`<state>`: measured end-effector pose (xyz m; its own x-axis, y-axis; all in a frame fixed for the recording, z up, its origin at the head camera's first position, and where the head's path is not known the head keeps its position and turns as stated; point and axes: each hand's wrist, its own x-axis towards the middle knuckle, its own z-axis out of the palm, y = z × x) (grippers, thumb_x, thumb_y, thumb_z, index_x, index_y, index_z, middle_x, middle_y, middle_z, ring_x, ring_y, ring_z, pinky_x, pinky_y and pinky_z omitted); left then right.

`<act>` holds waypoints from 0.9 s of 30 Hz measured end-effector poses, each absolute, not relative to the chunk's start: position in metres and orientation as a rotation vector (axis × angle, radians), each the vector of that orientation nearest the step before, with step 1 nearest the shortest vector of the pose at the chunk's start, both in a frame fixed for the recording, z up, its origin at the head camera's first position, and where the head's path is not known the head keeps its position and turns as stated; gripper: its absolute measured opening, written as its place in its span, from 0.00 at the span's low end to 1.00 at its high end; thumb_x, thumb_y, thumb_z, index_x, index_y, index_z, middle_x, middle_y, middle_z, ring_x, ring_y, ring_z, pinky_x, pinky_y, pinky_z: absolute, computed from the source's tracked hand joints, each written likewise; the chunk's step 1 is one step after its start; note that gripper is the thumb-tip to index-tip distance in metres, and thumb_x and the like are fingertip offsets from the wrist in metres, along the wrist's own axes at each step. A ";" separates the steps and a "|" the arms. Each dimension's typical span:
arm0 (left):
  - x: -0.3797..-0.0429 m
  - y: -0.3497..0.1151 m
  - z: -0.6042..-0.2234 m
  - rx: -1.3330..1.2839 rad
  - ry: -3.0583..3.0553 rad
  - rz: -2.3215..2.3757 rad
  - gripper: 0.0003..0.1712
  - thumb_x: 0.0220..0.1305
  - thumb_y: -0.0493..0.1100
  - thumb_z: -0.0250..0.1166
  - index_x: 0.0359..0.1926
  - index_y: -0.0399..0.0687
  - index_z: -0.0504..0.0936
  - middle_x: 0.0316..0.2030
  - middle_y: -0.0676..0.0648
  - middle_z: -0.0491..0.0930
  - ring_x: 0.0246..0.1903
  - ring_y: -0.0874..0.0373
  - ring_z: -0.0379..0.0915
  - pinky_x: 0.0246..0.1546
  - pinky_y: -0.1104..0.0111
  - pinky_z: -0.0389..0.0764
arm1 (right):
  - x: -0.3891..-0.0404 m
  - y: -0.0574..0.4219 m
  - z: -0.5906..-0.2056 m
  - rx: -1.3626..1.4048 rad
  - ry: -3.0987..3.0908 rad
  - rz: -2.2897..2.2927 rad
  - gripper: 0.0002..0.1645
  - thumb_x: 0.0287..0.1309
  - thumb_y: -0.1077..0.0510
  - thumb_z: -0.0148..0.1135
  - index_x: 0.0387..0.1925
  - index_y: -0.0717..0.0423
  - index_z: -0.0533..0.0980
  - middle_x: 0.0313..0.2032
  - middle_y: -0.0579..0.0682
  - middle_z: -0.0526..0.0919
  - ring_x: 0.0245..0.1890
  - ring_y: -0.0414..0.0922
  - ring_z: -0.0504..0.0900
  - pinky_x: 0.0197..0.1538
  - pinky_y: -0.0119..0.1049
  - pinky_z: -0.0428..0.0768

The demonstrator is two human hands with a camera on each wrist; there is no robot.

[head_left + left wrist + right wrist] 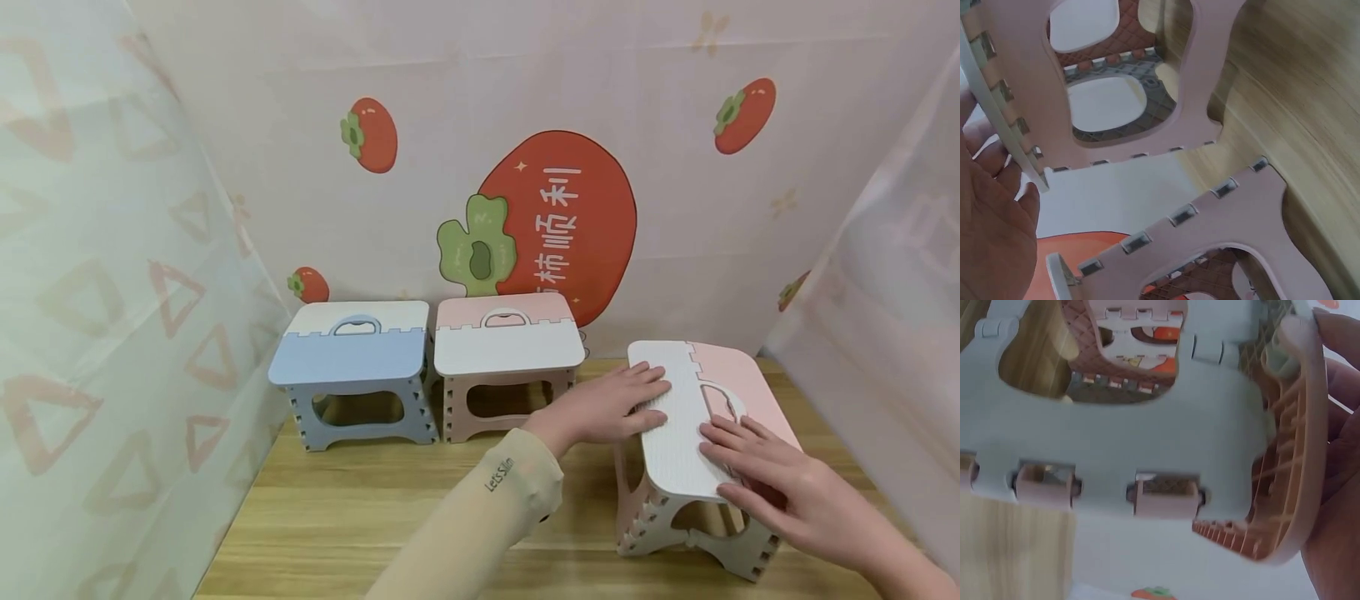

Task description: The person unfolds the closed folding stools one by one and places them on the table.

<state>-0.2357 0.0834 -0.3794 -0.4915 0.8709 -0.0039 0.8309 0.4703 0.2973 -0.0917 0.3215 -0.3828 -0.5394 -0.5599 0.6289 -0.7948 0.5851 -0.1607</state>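
A pink-and-white folding step stool (671, 450) stands unfolded at the right, turned at an angle to the others. My left hand (611, 404) rests on the white part of its seat, fingers stretched flat over the left edge. Near the carry handle (723, 404), my right hand (791, 483) lies on the seat with its fingers extended. In the left wrist view the left hand (997, 219) is beside the seat's edge and a pink leg panel (1210, 69). The right wrist view shows the right hand (1338, 462) along the seat rim, beside a white leg panel (1116, 437).
A blue-and-white stool (348, 358) and a second pink-and-white stool (510, 346) stand side by side on the wooden table (330, 517), near the back wall. Printed cloth (675, 250) with persimmon pictures encloses the back and sides.
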 end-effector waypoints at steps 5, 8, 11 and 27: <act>-0.237 0.079 -0.380 1.524 2.559 0.373 0.35 0.80 0.62 0.44 0.81 0.59 0.55 0.81 0.58 0.48 0.80 0.64 0.36 0.78 0.73 0.40 | -0.090 0.311 -0.384 1.100 -2.270 0.524 0.33 0.74 0.38 0.54 0.58 0.62 0.82 0.63 0.58 0.80 0.74 0.45 0.67 0.77 0.31 0.57; -0.237 0.078 -0.380 1.537 2.561 0.350 0.35 0.81 0.62 0.43 0.81 0.59 0.54 0.81 0.58 0.48 0.80 0.65 0.36 0.78 0.73 0.39 | -0.090 0.308 -0.386 1.100 -2.239 0.495 0.33 0.74 0.38 0.55 0.57 0.63 0.82 0.62 0.58 0.81 0.74 0.44 0.67 0.77 0.30 0.58; -0.237 0.076 -0.383 1.544 2.576 0.319 0.35 0.81 0.63 0.42 0.81 0.60 0.53 0.81 0.58 0.47 0.79 0.66 0.36 0.78 0.73 0.38 | -0.090 0.308 -0.387 1.102 -2.222 0.487 0.33 0.73 0.38 0.54 0.56 0.63 0.83 0.61 0.58 0.82 0.73 0.43 0.68 0.76 0.29 0.59; -0.222 0.070 -0.386 1.625 2.689 0.023 0.40 0.78 0.70 0.39 0.82 0.60 0.49 0.81 0.58 0.44 0.80 0.64 0.35 0.79 0.72 0.37 | -0.082 0.325 -0.382 1.104 -2.322 0.617 0.34 0.71 0.38 0.56 0.58 0.63 0.81 0.63 0.55 0.80 0.73 0.41 0.67 0.73 0.23 0.60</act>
